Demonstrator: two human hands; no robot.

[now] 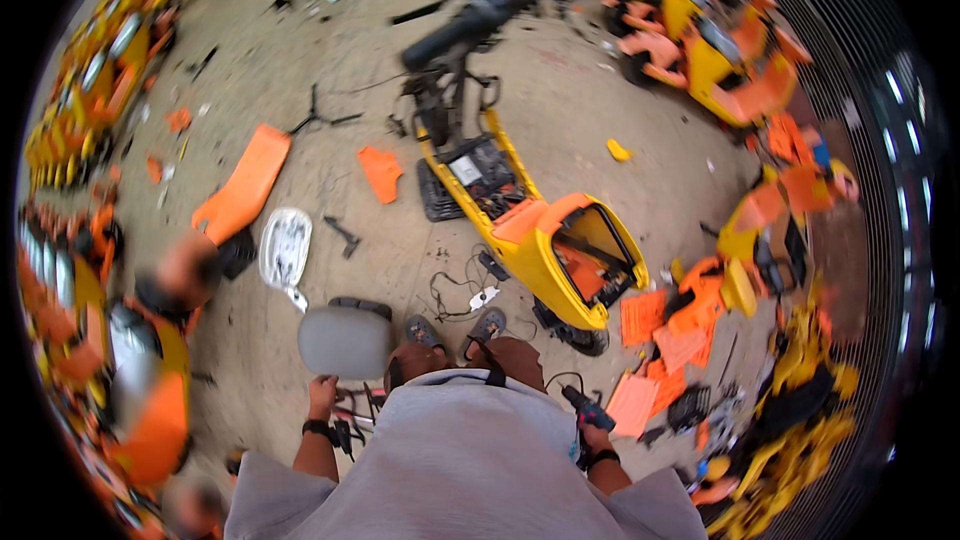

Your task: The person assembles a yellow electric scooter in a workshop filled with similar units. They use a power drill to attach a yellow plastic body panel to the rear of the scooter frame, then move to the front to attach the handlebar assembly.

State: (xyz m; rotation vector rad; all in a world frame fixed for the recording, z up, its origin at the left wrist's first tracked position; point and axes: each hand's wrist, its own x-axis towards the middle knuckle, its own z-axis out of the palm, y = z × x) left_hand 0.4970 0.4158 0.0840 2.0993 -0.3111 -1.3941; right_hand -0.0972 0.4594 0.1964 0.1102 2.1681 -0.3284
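My right hand point(597, 434) is closed round a dark cordless drill point(583, 404) beside my right hip. My left hand point(322, 398) is low by the near edge of a grey padded seat point(345, 343); its fingers are too small and blurred to read. Next to that hand are some thin red and dark pieces point(358, 408) whose kind I cannot make out. Ahead of my feet stands a partly stripped yellow scooter point(505, 210), its floor compartment uncovered and wiring showing. A loose cable with a white piece point(484, 297) lies beside the scooter.
Orange panels point(640, 405) are piled at the right, near yellow body parts point(800, 390). On the left lie a long orange panel point(245, 185) and a white tray-like shell point(286, 248). Rows of yellow-orange scooters point(75, 120) line the left side, where other people are partly seen.
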